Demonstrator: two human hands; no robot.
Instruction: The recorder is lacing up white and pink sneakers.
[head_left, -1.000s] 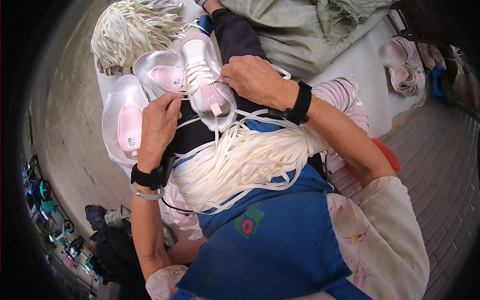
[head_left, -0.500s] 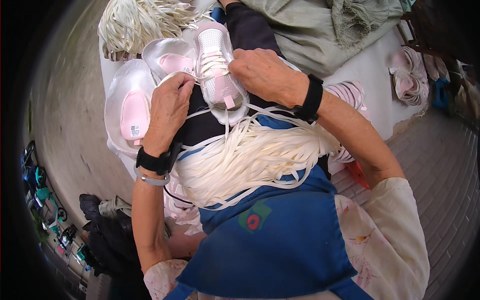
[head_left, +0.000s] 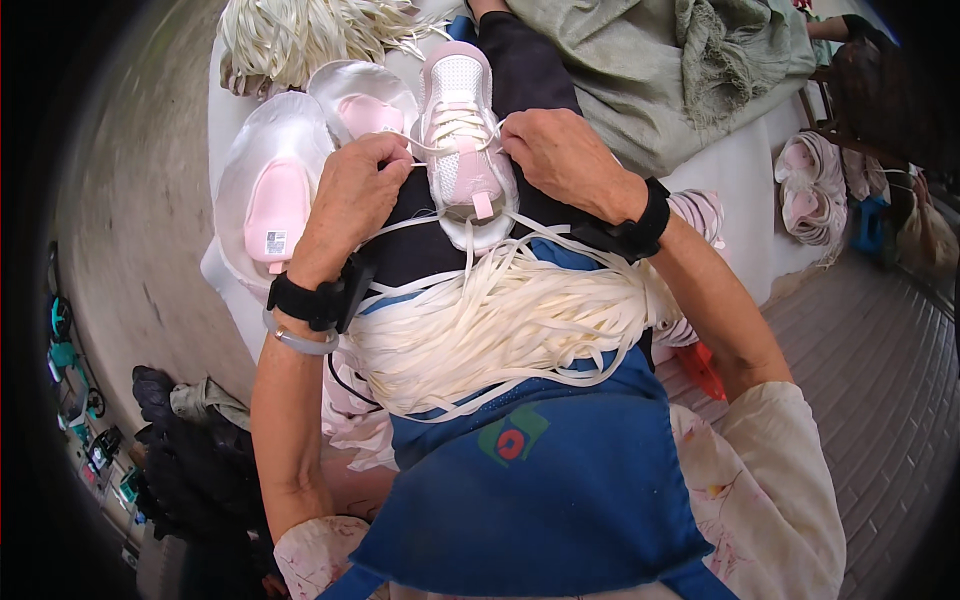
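Evidently, the shoe (head_left: 470,172) is positioned just beyond the lace bundle (head_left: 510,320); light, flexible handling is expected, side grip advised. Its lace (head_left: 431,151), judged limp, is pinched by closed fingers of the left hand (head_left: 362,190); closure and hold of the right hand (head_left: 565,158) cannot be told.

This looks like an open-air shoe workplace: sneaker (head_left: 470,165), heaped shoelaces (head_left: 500,315), stacked shoe uppers (head_left: 808,190) far right, brick paving (head_left: 880,400) right, two-wheelers (head_left: 66,362) left.
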